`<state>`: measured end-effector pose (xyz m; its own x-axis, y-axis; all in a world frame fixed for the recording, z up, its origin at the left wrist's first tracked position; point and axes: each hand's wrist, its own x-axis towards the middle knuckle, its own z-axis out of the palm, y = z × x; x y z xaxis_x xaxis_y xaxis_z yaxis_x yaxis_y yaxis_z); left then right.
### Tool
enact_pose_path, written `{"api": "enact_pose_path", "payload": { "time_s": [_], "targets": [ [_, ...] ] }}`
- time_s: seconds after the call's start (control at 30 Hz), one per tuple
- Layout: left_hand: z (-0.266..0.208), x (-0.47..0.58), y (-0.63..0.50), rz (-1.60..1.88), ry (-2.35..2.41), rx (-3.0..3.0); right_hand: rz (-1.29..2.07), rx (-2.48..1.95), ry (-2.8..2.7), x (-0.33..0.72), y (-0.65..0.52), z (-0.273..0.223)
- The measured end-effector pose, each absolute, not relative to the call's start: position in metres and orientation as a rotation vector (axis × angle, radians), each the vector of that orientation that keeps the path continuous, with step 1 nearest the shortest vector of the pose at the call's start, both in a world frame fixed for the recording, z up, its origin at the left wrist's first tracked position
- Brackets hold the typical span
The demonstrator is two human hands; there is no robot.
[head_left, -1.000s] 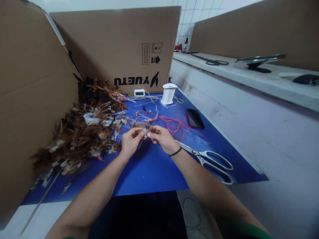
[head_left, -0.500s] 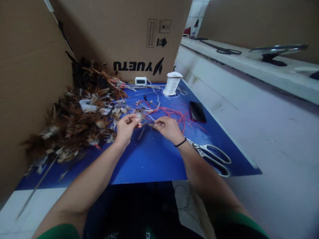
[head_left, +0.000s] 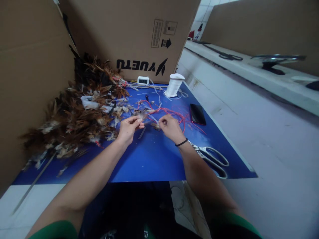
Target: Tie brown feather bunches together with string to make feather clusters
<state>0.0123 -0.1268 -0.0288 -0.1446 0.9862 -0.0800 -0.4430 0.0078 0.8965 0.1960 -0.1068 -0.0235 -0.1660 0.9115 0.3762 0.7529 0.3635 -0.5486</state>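
One head-worn camera looks forward and down over the blue mat (head_left: 154, 159); both forearms rise from the lower frame edge; cardboard box (head_left: 129, 33) fills the upper left, close by.

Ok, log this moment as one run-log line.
left hand: pinching small feather | right hand: pinching feather piece | scissors: on blue mat

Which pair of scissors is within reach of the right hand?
The white-handled scissors on the blue mat, just behind the right hand's wrist. The other pair, dark scissors, lies far off on the back ledge.
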Motion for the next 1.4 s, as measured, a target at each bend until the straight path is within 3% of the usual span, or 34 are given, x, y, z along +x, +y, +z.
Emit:
{"api": "enact_pose_path", "payload": {
  "time_s": [0.37,0.83,0.97,1.2,1.4],
  "targets": [
    [-0.022,0.001,-0.117,1.593,0.942,0.66,0.3,-1.184,-2.178,0.177,-0.106,-0.03],
    [-0.02,-0.005,-0.116,1.489,0.902,0.652,0.043,-1.351,-2.584,0.143,-0.088,-0.03],
    [-0.021,-0.003,-0.118,1.443,0.933,0.649,0.232,-1.26,-2.46,0.155,-0.1,-0.021],
    [-0.023,0.0,-0.121,1.393,0.95,0.708,0.862,-1.061,-2.026,0.17,-0.11,-0.011],
    [-0.025,0.0,-0.121,1.376,0.935,0.77,0.902,-1.056,-1.918,0.176,-0.104,-0.014]
  ]
}}
